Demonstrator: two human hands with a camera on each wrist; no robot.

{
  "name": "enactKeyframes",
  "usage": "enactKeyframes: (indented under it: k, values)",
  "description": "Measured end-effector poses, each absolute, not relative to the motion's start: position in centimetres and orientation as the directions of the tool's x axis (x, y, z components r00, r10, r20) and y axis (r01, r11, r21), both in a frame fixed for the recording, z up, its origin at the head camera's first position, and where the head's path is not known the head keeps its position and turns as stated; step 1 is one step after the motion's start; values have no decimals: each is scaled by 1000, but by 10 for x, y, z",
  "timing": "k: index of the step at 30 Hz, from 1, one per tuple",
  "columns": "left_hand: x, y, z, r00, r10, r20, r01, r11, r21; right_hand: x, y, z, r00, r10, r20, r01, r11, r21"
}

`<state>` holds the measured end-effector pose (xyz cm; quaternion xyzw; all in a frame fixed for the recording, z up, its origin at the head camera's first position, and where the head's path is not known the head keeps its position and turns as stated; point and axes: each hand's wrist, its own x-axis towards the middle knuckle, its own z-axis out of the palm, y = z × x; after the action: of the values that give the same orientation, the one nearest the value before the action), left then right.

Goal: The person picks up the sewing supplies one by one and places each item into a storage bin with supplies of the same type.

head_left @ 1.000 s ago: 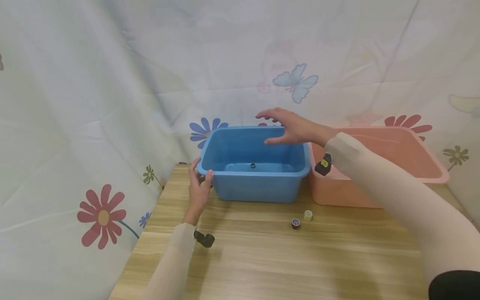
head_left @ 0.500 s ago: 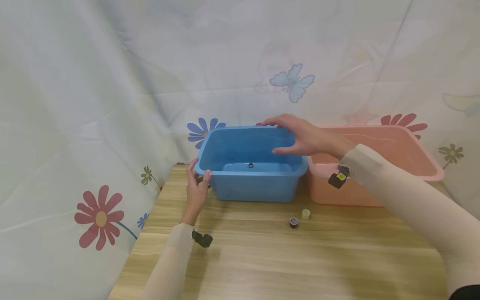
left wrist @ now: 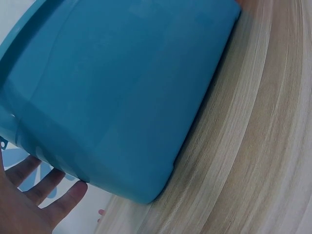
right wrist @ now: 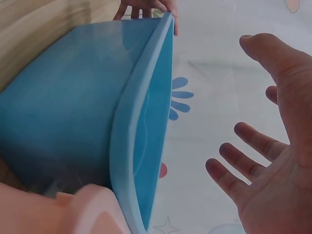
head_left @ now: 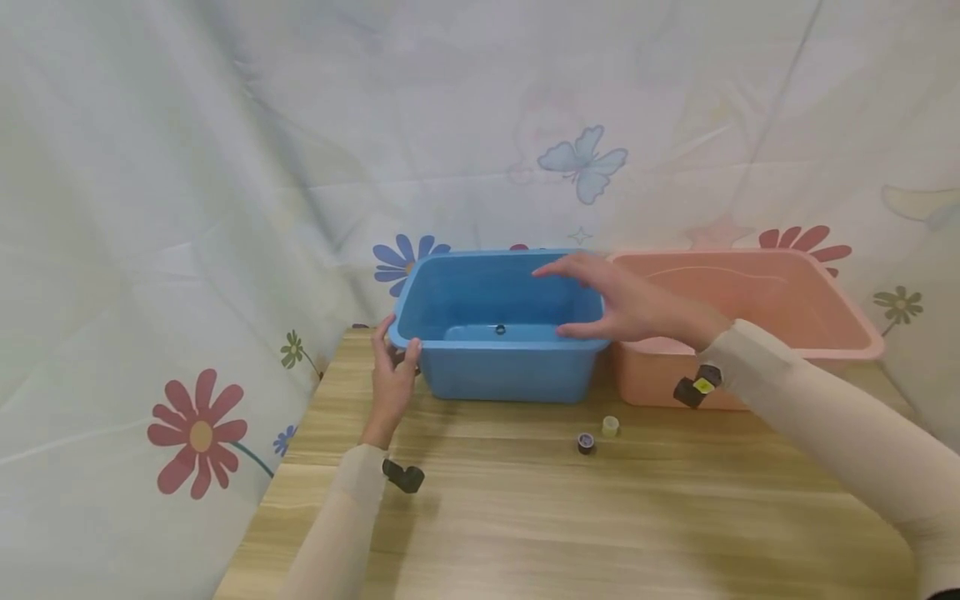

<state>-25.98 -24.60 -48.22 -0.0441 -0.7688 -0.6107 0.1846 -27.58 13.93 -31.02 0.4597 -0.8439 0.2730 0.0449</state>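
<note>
A blue plastic tub [head_left: 510,371] stands on the table. My left hand [head_left: 392,387] holds its front left corner, thumb at the front rim and fingers along the left side; the left wrist view shows those fingers [left wrist: 63,202] against the tub wall. Over the tub's right end hovers my right hand [head_left: 626,304], thumb and fingers spread apart with nothing between them. In the right wrist view this right hand [right wrist: 273,156] is clear of the rim. A small dark round piece [head_left: 500,329] lies on the tub floor.
Beside the blue tub on the right stands a pink tub [head_left: 675,379]. In front of them, a small dark round piece with a purplish top [head_left: 586,443] and a pale yellow one [head_left: 611,426] lie on the wooden table [head_left: 525,525]. A flower-printed curtain [head_left: 450,125] hangs behind.
My right hand has come down and to the right, from above the blue tub's back rim to near its right end. The left hand keeps its place on the corner.
</note>
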Motion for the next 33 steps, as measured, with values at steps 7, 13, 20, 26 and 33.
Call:
enactKeyframes:
  k: [7,13,20,26,33]
  values:
    - [-260,-245,-482,-927,-159,339,294,253,922,-265,141,-318,-527,-764,373,-831,370,-415]
    - [-261,-245,-481,-926,-148,347,305,248,920,-260,144,-324,-529,-756,384,-829,365,-424]
    - [-260,-246,-482,-932,-132,339,302,236,924,-252,145,-330,-508,-760,405,-843,341,-416]
    - [-260,-245,-482,-931,-137,340,300,246,922,-246,148,-337,-497,-764,413,-846,320,-427]
    - [-261,-245,-484,-927,-153,343,297,259,919,-234,156,-346,-534,-752,388,-820,348,-454]
